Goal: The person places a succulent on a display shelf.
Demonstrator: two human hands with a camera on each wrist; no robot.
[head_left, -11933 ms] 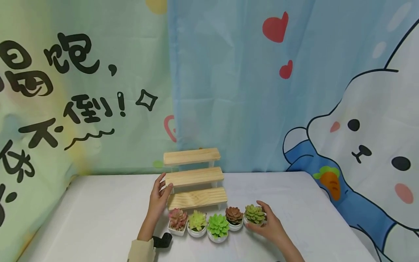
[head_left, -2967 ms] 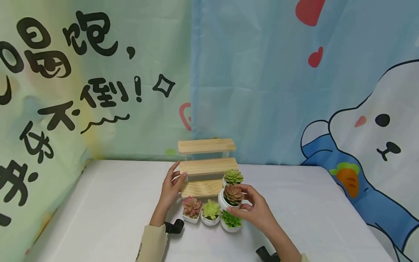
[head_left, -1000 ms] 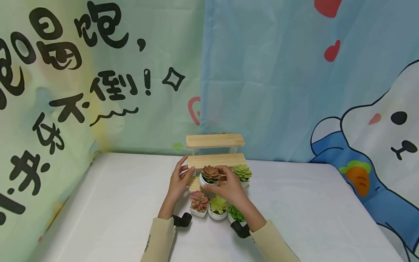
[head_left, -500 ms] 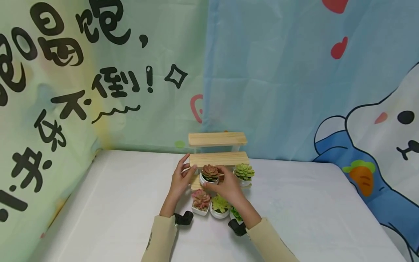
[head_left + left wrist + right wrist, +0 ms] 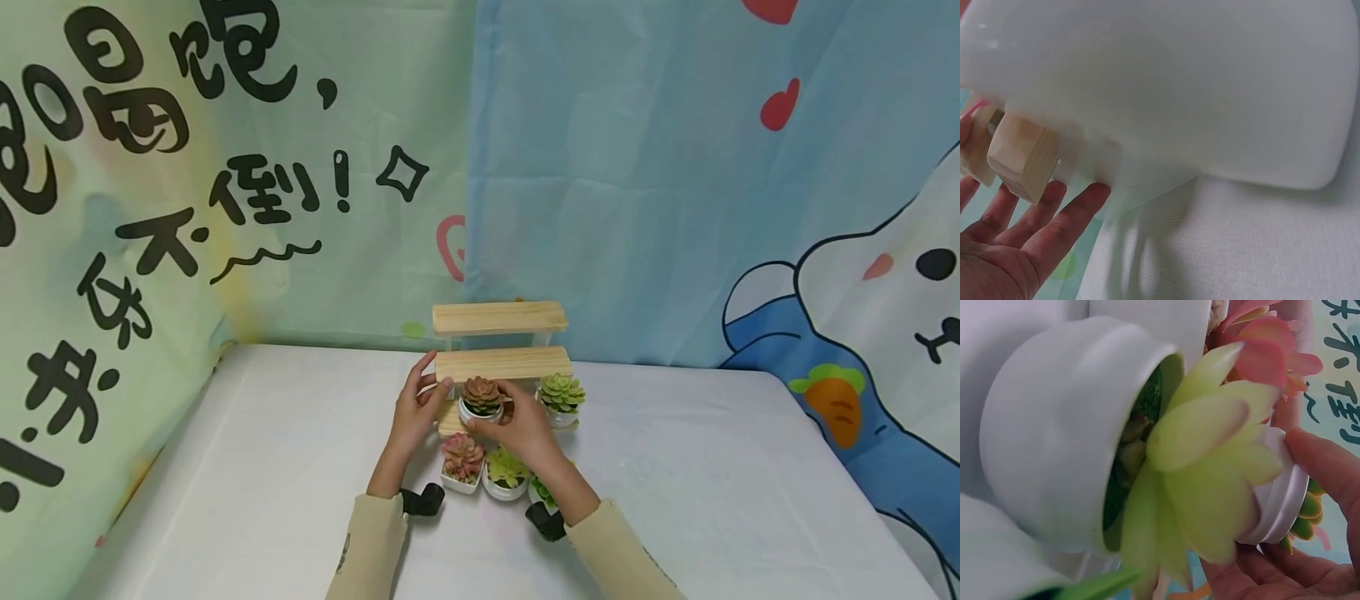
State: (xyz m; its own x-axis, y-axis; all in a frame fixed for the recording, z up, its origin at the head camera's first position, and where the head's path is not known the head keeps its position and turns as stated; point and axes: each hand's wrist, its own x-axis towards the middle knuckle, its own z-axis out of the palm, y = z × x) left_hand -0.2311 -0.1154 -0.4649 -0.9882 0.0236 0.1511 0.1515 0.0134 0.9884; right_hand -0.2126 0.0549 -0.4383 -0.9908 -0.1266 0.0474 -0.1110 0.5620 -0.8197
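In the head view a three-tier wooden display stand [image 5: 501,364] stands at the table's back. My left hand [image 5: 414,408] holds its left end at the middle tier; in the left wrist view the fingers [image 5: 1063,228] lie behind a wooden plank end [image 5: 1022,156]. A brown succulent in a white pot [image 5: 481,398] is over the left part of the bottom tier, gripped by my right hand [image 5: 521,423] between thumb and fingers. Whether its base touches the plank is hidden. On that tier's right end sits a green succulent [image 5: 561,393].
Before the stand are a pink succulent [image 5: 462,457] in a square pot, a yellow-green succulent [image 5: 506,468] and a bright green one [image 5: 542,492], partly behind my right wrist. White cloth covers the table [image 5: 712,467]; a printed curtain [image 5: 600,208] hangs behind.
Since three seconds ago the brown succulent moved left in my right hand, from the stand's right side to the bottom tier's left part. Earlier, the green succulent went from table to tier. Last half second: almost still.
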